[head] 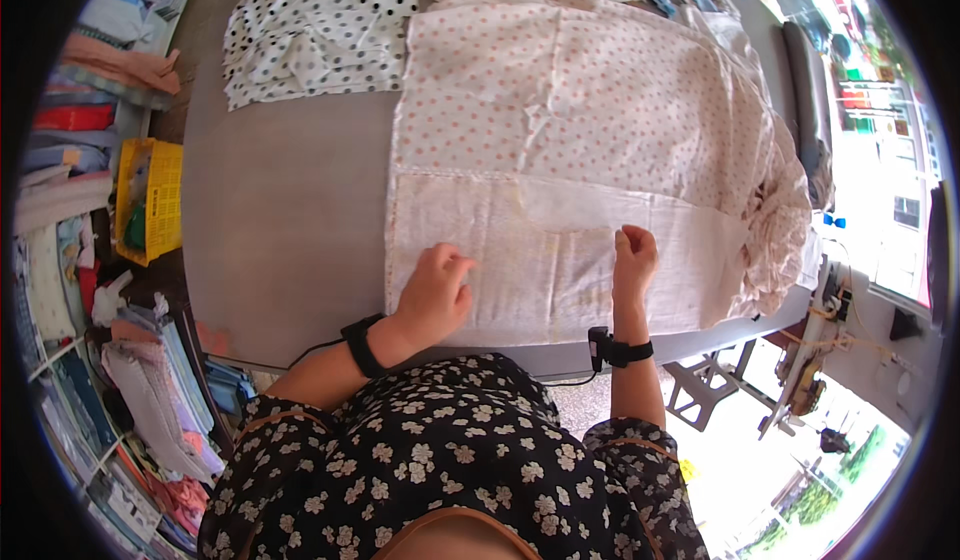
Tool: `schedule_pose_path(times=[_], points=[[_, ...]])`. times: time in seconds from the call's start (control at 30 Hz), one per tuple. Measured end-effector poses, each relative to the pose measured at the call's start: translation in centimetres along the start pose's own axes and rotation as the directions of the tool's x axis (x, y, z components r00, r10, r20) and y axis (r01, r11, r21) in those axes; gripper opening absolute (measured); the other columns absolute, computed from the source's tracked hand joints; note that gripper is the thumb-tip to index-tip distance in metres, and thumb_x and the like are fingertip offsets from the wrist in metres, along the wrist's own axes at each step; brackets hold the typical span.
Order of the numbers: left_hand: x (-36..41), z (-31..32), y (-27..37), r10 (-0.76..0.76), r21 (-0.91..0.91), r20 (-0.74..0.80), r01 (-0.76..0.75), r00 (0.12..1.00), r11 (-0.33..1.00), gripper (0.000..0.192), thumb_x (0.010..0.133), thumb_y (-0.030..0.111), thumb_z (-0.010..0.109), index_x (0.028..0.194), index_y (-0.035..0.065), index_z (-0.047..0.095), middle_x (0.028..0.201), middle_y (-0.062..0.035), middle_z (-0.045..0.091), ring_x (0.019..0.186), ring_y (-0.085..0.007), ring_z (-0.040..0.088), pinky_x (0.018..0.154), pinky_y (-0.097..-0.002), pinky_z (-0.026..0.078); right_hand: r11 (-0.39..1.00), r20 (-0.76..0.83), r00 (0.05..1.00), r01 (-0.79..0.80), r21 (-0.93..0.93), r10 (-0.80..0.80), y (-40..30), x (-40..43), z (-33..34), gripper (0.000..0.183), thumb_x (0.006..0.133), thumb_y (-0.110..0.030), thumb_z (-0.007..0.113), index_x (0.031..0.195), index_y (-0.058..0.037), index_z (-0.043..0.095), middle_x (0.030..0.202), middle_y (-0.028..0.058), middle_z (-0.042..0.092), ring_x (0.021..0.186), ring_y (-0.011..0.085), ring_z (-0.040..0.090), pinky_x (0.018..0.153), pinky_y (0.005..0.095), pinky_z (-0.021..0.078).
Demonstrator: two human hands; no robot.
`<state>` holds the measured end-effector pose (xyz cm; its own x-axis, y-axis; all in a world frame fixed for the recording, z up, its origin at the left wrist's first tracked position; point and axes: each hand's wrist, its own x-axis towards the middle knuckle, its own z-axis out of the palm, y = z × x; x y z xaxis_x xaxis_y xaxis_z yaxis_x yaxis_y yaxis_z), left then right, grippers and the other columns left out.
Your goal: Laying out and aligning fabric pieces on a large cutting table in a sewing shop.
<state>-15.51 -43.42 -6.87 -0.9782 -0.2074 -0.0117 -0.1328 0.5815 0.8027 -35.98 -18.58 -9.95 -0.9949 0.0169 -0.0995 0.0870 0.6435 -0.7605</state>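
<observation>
A large off-white cloth with pink dots (pixel 600 87) lies spread over a grey table. Along its near side runs a plain pale panel (pixel 480 260) with a line of stitching and a curved edge near its middle. My left hand (pixel 439 290) is over the left part of this panel, fingers loosely bent and apart, with nothing visible in them. At the panel's middle right is my right hand (pixel 636 260), thumb and fingertips pinched together beside the curved edge. Whether something thin is between those fingertips cannot be made out. Both wrists wear black straps.
A white cloth with black dots (pixel 315 49) lies at the table's far left. The dotted cloth bunches up (pixel 776 222) at the right end. Left of the grey table (pixel 285 207) stand a yellow plastic crate (pixel 161 203) and shelves of folded fabrics (pixel 67 155).
</observation>
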Motion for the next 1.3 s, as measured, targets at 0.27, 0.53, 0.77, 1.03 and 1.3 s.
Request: schedule_pose_path(times=[0.27, 0.53, 0.77, 1.03, 1.3], points=[[-0.2, -1.0, -0.2, -0.094, 0.303, -0.058, 0.107, 0.994, 0.947, 0.045, 0.073, 0.012, 0.067, 0.114, 0.0022, 0.053, 0.114, -0.0158, 0.048, 0.105, -0.0355, 0.048, 0.084, -0.0445, 0.045, 0.977, 0.042, 0.997, -0.058, -0.205, 0.068, 0.4, -2.5, -2.5, 0.016, 0.073, -0.012, 0.075, 0.080, -0.0021, 0.065, 0.086, 0.0072, 0.058, 0.072, 0.0181, 0.057, 0.067, 0.0301, 0.0472], [-1.3, -0.3, 1.2, -0.084, 0.263, 0.004, 0.080, 0.996, 0.962, 0.048, 0.074, 0.012, 0.068, 0.118, 0.0008, 0.051, 0.116, -0.0171, 0.048, 0.106, -0.0356, 0.048, 0.087, -0.0438, 0.043, 0.938, 0.009, 0.976, 0.212, -0.273, -0.218, -0.3, -3.4, -2.3, 0.011, 0.070, -0.005, 0.072, 0.075, -0.0044, 0.062, 0.086, 0.0086, 0.056, 0.079, 0.0255, 0.056, 0.069, 0.0353, 0.0469], [-2.0, 0.6, 2.0, -0.064, 0.198, 0.059, 0.052, 0.996, 0.979, 0.048, 0.074, 0.014, 0.068, 0.117, 0.0014, 0.052, 0.116, -0.0169, 0.048, 0.107, -0.0355, 0.047, 0.085, -0.0443, 0.043, 0.787, 0.057, 0.895, 0.419, -0.453, -0.443, -0.1, -3.5, -2.2, 0.011, 0.066, -0.001, 0.068, 0.071, -0.0073, 0.060, 0.086, 0.0079, 0.056, 0.085, 0.0299, 0.056, 0.072, 0.0407, 0.0461], [-2.1, 0.3, 1.7, -0.064, 0.166, 0.051, 0.055, 0.997, 0.985, 0.049, 0.074, 0.014, 0.069, 0.118, 0.0008, 0.051, 0.116, -0.0180, 0.047, 0.107, -0.0363, 0.047, 0.086, -0.0450, 0.043, 0.737, 0.104, 0.866, 0.475, -0.480, -0.490, -0.4, -3.4, -2.2, 0.010, 0.068, -0.002, 0.067, 0.070, -0.0084, 0.059, 0.084, 0.0072, 0.056, 0.084, 0.0293, 0.056, 0.072, 0.0406, 0.0464], [-2.6, 0.3, 1.2, -0.136, 0.195, 0.027, 0.128, 0.990, 0.973, 0.048, 0.075, 0.012, 0.068, 0.117, -0.0010, 0.051, 0.114, -0.0185, 0.047, 0.108, -0.0366, 0.047, 0.092, -0.0430, 0.042, 0.943, 0.189, 0.964, 0.229, -0.240, -0.186, 0.2, -3.2, -2.3, 0.010, 0.086, -0.014, 0.063, 0.088, -0.0052, 0.060, 0.072, 0.0097, 0.065, 0.063, 0.0171, 0.061, 0.061, 0.0290, 0.0469]])
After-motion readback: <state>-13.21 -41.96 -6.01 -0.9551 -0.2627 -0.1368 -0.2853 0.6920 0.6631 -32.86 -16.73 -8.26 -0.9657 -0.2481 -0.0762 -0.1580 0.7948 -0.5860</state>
